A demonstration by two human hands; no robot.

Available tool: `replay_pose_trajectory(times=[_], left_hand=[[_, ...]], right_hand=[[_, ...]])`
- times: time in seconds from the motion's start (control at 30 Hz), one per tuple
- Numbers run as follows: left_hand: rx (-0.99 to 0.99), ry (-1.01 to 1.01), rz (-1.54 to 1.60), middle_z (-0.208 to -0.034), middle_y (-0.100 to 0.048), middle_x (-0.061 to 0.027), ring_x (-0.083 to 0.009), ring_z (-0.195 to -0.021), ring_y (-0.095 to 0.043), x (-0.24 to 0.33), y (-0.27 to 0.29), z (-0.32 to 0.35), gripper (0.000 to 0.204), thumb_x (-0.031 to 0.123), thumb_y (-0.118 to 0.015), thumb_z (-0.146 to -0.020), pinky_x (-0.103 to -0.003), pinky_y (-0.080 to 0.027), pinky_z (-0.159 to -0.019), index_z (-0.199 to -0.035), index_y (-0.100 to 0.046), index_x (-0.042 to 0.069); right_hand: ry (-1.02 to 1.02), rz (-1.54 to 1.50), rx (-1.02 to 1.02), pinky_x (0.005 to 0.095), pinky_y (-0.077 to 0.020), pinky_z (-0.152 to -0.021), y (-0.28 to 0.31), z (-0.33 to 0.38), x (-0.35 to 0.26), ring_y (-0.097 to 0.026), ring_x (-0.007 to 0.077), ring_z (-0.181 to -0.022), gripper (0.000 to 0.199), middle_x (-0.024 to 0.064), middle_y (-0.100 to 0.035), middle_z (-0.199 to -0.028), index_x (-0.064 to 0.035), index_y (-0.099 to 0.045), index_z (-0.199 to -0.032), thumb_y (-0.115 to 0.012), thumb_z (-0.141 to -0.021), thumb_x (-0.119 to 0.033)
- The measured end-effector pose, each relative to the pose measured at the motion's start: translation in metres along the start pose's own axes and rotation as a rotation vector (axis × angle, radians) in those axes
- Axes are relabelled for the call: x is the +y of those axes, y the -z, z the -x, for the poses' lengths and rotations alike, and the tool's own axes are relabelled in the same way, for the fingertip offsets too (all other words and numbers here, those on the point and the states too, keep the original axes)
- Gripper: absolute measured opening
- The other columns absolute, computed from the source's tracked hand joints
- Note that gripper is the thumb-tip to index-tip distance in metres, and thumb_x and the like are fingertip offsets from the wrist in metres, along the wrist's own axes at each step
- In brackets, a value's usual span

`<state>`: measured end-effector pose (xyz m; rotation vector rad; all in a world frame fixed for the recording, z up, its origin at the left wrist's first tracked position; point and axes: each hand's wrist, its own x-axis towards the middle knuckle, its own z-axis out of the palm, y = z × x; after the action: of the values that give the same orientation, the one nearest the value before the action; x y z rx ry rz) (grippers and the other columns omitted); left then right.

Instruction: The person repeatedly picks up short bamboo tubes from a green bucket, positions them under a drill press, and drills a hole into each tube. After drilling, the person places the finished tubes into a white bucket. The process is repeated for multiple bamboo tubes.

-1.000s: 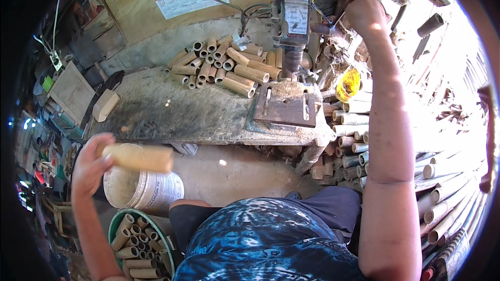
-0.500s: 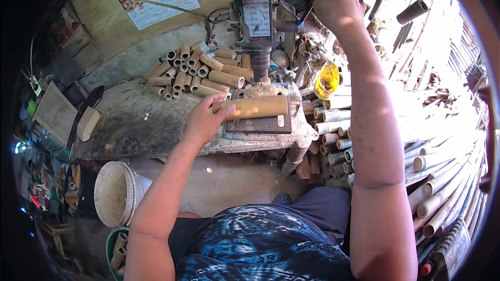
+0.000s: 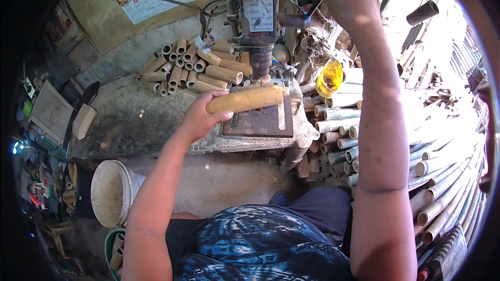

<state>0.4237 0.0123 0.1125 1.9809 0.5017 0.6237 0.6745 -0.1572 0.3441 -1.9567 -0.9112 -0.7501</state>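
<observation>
My left hand (image 3: 201, 116) grips one end of a short yellow-tan bamboo tube (image 3: 245, 99), thumb below and fingers behind. The tube lies crosswise under the chuck of a drill press (image 3: 257, 13), over its rusty slotted base plate (image 3: 258, 129), its right end tilted slightly up. I cannot tell whether it touches the drill bit, which is mostly hidden behind it. My right hand (image 3: 351, 2) is raised beside the drill head at the top edge. Its fingers are curled and partly cut off, closed round something dark that I cannot make out.
A pile of cut bamboo tubes (image 3: 182, 65) lies on the dusty workbench (image 3: 135, 119). Long bamboo poles (image 3: 442, 198) are stacked at right, near a yellow container (image 3: 329, 79). A white bucket (image 3: 110, 193) and a green container (image 3: 110, 239) holding tubes stand at lower left.
The bamboo tube has shifted away from me over the base plate, its right end tilting up. My right hand has moved a little rightward. The view has shifted slightly.
</observation>
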Motion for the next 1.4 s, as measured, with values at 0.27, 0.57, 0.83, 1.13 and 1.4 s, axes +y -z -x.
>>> replay_pose_trajectory(times=[0.27, 0.57, 0.83, 1.13, 1.4], left_hand=[[-0.071, 0.106, 0.183, -0.124, -0.066, -0.0065, -0.0164, -0.112, -0.061, -0.004, 0.006, -0.009, 0.052, 0.016, -0.085, -0.083, -0.033, -0.049, -0.100, -0.129, -0.062, 0.006], [-0.118, 0.142, 0.288, -0.124, -0.065, -0.0056, -0.0152, -0.111, -0.062, -0.001, 0.009, -0.010, 0.053, 0.011, -0.084, -0.084, -0.031, -0.052, -0.098, -0.131, -0.062, 0.007], [-0.110, 0.154, 0.297, -0.121, -0.067, -0.0058, -0.0155, -0.109, -0.064, -0.003, 0.009, -0.010, 0.054, 0.010, -0.084, -0.084, -0.032, -0.053, -0.097, -0.132, -0.060, 0.007], [-0.105, 0.164, 0.315, -0.118, -0.068, -0.0050, -0.0148, -0.108, -0.064, 0.001, 0.008, -0.008, 0.052, 0.007, -0.082, -0.084, -0.031, -0.052, -0.098, -0.131, -0.060, 0.007], [-0.100, 0.154, 0.300, -0.117, -0.068, -0.0055, -0.0146, -0.106, -0.065, 0.005, 0.008, -0.008, 0.051, 0.006, -0.082, -0.085, -0.031, -0.054, -0.095, -0.131, -0.060, 0.006]], right_hand=[[0.303, -0.121, 0.119, 0.0436, -0.0530, -0.081, 0.007, 0.036, 0.028, -0.072, 0.0288, -0.092, 0.020, 0.0073, -0.074, -0.102, -0.0142, -0.060, -0.121, -0.058, -0.102, -0.022], [0.376, -0.041, 0.183, 0.0432, -0.0441, -0.090, -0.002, 0.125, 0.054, -0.065, 0.0269, -0.086, 0.014, 0.0056, -0.068, -0.085, -0.0068, -0.062, -0.109, -0.065, -0.096, -0.011], [0.318, -0.054, 0.073, 0.0496, -0.0438, -0.093, -0.020, 0.152, 0.070, -0.064, 0.0307, -0.089, 0.016, 0.0090, -0.066, -0.089, -0.0063, -0.062, -0.109, -0.066, -0.094, -0.009], [0.252, -0.098, -0.013, 0.0515, -0.0416, -0.092, -0.036, 0.160, 0.078, -0.063, 0.0323, -0.088, 0.019, 0.0094, -0.065, -0.087, -0.0058, -0.058, -0.108, -0.066, -0.091, -0.005], [0.240, -0.073, -0.048, 0.0520, -0.0408, -0.093, -0.041, 0.160, 0.081, -0.063, 0.0326, -0.087, 0.016, 0.0078, -0.064, -0.085, -0.0072, -0.056, -0.107, -0.064, -0.092, -0.007]])
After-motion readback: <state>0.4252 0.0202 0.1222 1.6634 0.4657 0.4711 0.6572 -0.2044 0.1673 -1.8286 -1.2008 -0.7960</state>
